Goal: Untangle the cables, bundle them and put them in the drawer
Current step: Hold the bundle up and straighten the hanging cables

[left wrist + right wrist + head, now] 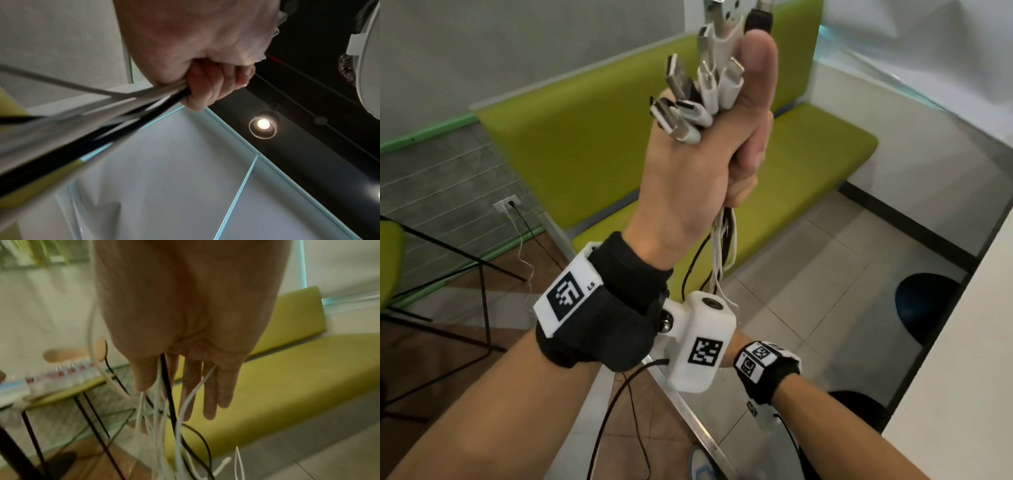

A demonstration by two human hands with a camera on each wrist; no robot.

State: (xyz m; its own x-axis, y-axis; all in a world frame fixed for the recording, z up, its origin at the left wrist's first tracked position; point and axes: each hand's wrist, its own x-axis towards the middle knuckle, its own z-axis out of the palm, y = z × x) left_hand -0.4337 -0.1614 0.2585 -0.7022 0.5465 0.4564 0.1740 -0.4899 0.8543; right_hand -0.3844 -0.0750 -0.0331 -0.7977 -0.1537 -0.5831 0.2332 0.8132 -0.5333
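My left hand (705,164) is raised in a fist around a bunch of white and black cables. Their USB plugs (702,85) stick out above the fist beside the thumb. The cable strands (722,246) hang down from the fist past the wrist camera. The left wrist view shows the curled left hand (205,84) with the cables (102,116) running taut out of it. In the head view only my right wristband (767,363) shows, low down. In the right wrist view my right hand (191,369) points down with straight fingers, and the loose cables (158,418) run between them. No drawer is in view.
A green bench (619,144) stands behind along the wall. A white table edge (962,377) is at the right, with dark round stools (924,305) under it. A black wire-frame table (465,274) stands at the left, near a wall socket (508,205).
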